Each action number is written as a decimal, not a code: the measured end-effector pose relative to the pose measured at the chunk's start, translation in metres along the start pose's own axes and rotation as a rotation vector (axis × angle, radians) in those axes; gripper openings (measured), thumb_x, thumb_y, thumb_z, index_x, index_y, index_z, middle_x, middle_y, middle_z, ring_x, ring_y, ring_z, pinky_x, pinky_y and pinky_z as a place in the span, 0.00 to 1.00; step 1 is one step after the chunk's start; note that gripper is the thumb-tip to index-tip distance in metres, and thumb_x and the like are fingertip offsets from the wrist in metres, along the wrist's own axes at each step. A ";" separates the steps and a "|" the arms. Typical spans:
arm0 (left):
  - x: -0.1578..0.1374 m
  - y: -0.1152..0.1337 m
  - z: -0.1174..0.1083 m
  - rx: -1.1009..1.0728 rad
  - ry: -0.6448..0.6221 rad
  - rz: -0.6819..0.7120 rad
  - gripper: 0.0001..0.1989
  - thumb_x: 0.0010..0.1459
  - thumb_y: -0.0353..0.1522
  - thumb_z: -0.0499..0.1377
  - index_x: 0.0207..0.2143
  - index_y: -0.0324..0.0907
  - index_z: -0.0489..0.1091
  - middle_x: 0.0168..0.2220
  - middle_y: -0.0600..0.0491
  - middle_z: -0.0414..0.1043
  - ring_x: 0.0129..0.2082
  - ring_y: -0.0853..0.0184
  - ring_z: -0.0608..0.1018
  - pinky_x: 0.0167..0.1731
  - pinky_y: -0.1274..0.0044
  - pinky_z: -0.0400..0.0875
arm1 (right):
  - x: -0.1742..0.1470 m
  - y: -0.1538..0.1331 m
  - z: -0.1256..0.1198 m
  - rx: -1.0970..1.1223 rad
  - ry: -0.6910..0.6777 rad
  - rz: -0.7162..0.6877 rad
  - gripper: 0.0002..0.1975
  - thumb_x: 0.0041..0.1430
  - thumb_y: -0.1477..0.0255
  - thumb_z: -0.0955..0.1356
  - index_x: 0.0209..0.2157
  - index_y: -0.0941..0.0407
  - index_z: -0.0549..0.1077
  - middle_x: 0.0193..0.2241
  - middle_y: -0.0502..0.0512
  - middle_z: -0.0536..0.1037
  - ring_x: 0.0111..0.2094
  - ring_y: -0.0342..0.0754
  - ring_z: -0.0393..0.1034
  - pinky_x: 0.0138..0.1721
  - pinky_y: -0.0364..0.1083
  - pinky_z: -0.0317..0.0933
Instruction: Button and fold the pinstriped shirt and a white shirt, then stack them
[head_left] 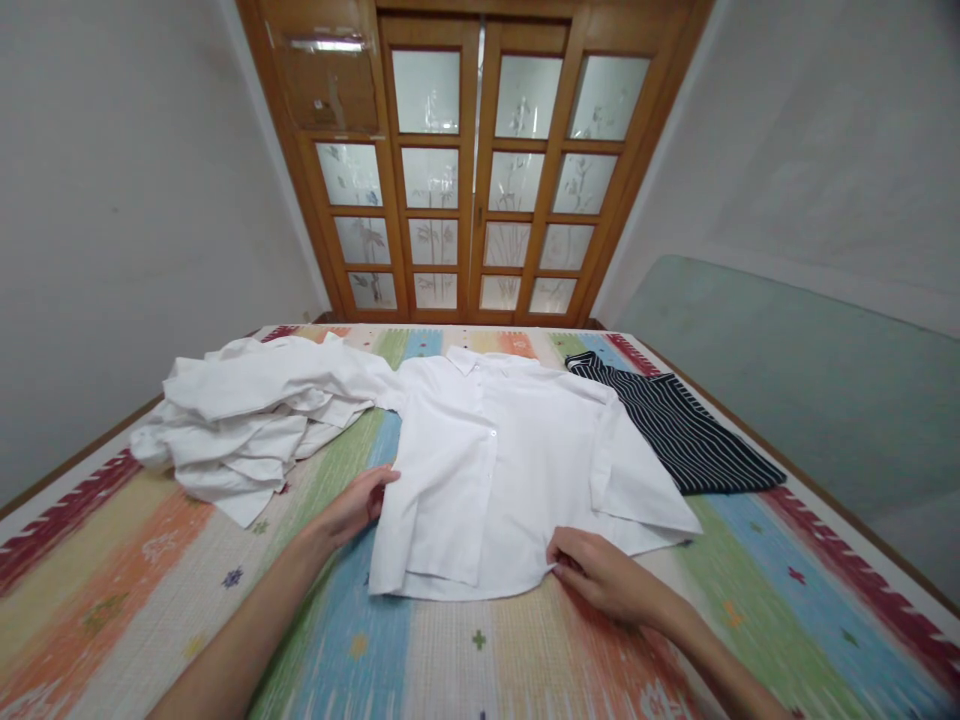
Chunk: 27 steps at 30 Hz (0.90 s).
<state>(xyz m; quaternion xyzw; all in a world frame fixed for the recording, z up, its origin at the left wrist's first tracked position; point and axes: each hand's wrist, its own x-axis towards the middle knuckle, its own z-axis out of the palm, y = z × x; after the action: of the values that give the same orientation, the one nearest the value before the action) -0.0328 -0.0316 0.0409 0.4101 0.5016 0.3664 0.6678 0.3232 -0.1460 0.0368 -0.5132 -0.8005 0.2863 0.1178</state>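
Observation:
A white button-up shirt point(517, 450) lies front side up, its collar pointing away from me. The sleeve on the right is spread outward, while the left side of the shirt is folded or turned in. My left hand point(364, 500) is closed on the shirt's left edge, thumb on top and the other fingers partly hidden. At the bottom hem, right of the middle, my right hand point(592, 570) pinches the cloth between thumb and fingers.
A rumpled heap of white clothes point(247, 410) lies on the left, touching the shirt's upper left side. Black-and-white striped clothing point(682, 425) lies folded at the right. Beneath everything is a colourful striped cloth point(442, 660). Wooden glass-paned doors point(471, 180) stand beyond, with walls either side.

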 end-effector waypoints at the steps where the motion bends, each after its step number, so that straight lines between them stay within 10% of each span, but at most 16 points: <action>1: -0.003 -0.001 -0.003 -0.048 0.014 -0.025 0.08 0.46 0.33 0.64 0.31 0.42 0.70 0.30 0.53 0.75 0.30 0.66 0.77 0.30 0.77 0.71 | -0.002 -0.006 0.000 -0.002 -0.035 -0.004 0.06 0.59 0.75 0.61 0.33 0.55 0.69 0.32 0.55 0.74 0.34 0.48 0.67 0.37 0.45 0.59; 8: -0.017 -0.009 -0.021 -0.177 -0.049 -0.051 0.12 0.52 0.32 0.63 0.40 0.41 0.70 0.33 0.52 0.77 0.28 0.68 0.78 0.28 0.78 0.73 | -0.007 -0.032 0.004 0.006 -0.185 -0.046 0.07 0.53 0.76 0.64 0.31 0.56 0.75 0.27 0.51 0.76 0.29 0.45 0.67 0.33 0.41 0.56; 15: -0.015 -0.014 0.003 -0.034 -0.177 -0.044 0.28 0.46 0.35 0.71 0.49 0.41 0.66 0.30 0.57 0.73 0.14 0.79 0.66 0.13 0.85 0.59 | 0.035 -0.031 -0.009 0.120 -0.050 -0.075 0.08 0.58 0.71 0.65 0.32 0.57 0.76 0.29 0.53 0.77 0.30 0.45 0.69 0.34 0.43 0.60; 27: -0.006 -0.016 0.010 0.097 -0.107 -0.028 0.24 0.44 0.50 0.67 0.31 0.41 0.65 0.15 0.65 0.57 0.11 0.79 0.56 0.11 0.85 0.46 | 0.130 0.002 -0.022 0.838 0.245 0.250 0.09 0.49 0.73 0.70 0.36 0.55 0.72 0.41 0.54 0.72 0.41 0.46 0.69 0.38 0.46 0.71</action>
<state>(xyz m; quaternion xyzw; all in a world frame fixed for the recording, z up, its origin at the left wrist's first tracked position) -0.0230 -0.0453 0.0306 0.4539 0.4881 0.3097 0.6781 0.2771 -0.0224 0.0398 -0.5439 -0.5275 0.5349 0.3739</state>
